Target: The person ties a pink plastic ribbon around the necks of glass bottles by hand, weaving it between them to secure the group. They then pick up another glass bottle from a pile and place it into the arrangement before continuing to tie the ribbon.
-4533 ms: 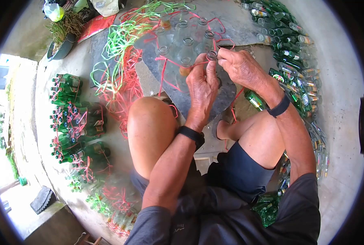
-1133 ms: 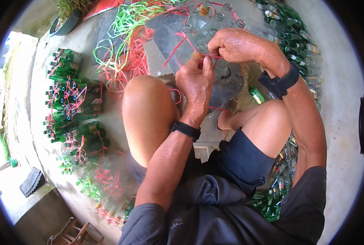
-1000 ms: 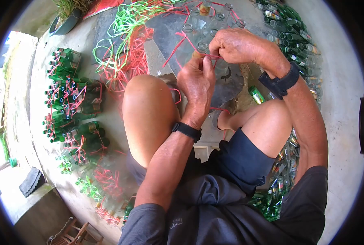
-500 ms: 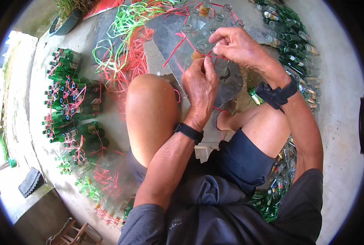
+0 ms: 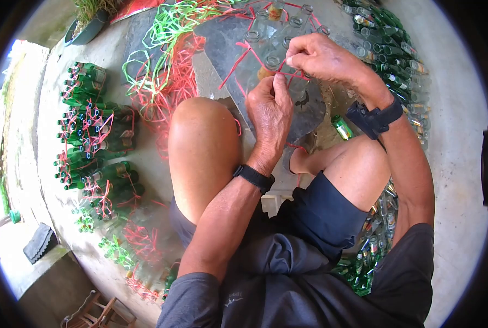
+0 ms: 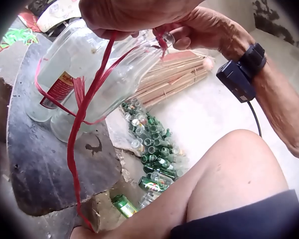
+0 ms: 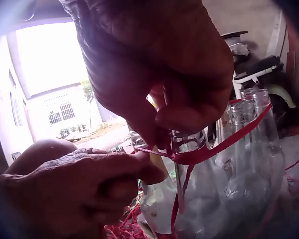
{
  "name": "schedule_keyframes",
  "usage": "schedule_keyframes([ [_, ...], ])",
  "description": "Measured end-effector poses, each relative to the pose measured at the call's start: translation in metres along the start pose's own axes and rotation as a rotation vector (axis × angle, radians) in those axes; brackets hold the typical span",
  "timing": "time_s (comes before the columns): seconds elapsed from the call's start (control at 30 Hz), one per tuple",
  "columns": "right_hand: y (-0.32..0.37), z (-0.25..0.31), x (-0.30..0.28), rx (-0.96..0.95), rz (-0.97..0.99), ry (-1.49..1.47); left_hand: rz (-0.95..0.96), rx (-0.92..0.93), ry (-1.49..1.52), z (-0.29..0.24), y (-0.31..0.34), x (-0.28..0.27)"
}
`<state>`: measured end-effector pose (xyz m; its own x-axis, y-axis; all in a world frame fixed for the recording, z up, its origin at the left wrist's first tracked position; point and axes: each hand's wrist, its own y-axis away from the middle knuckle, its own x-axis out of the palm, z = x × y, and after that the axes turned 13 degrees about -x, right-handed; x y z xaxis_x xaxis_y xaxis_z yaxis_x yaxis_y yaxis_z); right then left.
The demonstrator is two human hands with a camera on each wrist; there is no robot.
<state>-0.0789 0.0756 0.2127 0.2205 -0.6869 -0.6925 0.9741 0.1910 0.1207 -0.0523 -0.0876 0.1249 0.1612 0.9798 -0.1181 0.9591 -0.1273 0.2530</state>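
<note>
A bundle of clear glass bottles (image 5: 253, 36) stands on a dark slab (image 5: 309, 117), with red plastic strapping (image 6: 77, 132) round it. My left hand (image 5: 270, 109) pinches the strapping between thumb and forefinger, close to the neck of the nearest bottle. Just to the right and slightly farther off, my right hand (image 5: 328, 59) pinches another stretch of it with curled fingers. In the right wrist view, the strapping (image 7: 224, 145) runs across the bottle necks and crosses itself just below the right fingertips. A loose tail hangs down in the left wrist view.
Loose green and red strapping (image 5: 173, 71) lies heaped left of the slab. Tied green bottles (image 5: 99, 128) stand farther left. Many loose bottles (image 5: 389, 60) lie stacked along the right side. A green can (image 5: 342, 127) lies by the foot. My bent knees flank the slab.
Compared with the oldest frame, both hands sit at a different bottle neck. Half a second ago my right thumb and forefinger were spread wider; now they pinch the strapping. The left hand barely moved since.
</note>
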Motion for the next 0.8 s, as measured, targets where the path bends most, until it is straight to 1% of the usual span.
schedule_keyframes([
  [0.03,0.0,-0.004,-0.001,0.002,0.001,0.001,-0.011,0.019,0.032,0.001,0.0,0.002],
  [0.1,0.001,-0.007,-0.001,-0.013,-0.058,-0.181,-0.021,0.04,0.064,0.0,0.0,0.004],
  [0.13,0.003,-0.008,-0.004,-0.012,-0.059,-0.18,-0.006,0.025,0.093,0.0,0.001,0.005],
  [0.2,0.005,0.001,-0.011,0.162,-0.039,-0.258,0.01,0.011,0.123,-0.002,0.003,0.004],
  [0.23,0.007,0.0,-0.011,0.162,-0.04,-0.257,0.035,-0.022,0.093,-0.003,0.003,0.002],
  [0.3,0.011,-0.004,-0.012,0.191,-0.094,-0.542,0.06,-0.054,0.067,-0.001,0.003,0.004],
  [0.33,0.013,-0.008,-0.012,0.19,-0.093,-0.539,0.059,-0.056,0.103,0.0,0.003,0.007],
  [0.4,0.015,-0.014,-0.011,0.179,-0.144,-0.709,0.054,-0.052,0.143,0.0,0.0,0.009],
  [0.47,0.017,-0.017,-0.01,0.171,-0.175,-0.755,0.062,-0.022,0.105,0.001,0.001,0.009],
  [0.63,0.021,-0.021,-0.006,0.163,-0.241,-0.878,0.051,-0.014,0.103,-0.004,0.003,0.01],
  [0.67,0.023,-0.021,-0.004,0.154,-0.279,-0.913,0.041,-0.012,0.106,-0.004,0.003,0.011],
  [0.8,0.027,-0.024,0.002,0.118,-0.363,-1.02,0.049,-0.036,0.073,-0.003,0.001,0.012],
])
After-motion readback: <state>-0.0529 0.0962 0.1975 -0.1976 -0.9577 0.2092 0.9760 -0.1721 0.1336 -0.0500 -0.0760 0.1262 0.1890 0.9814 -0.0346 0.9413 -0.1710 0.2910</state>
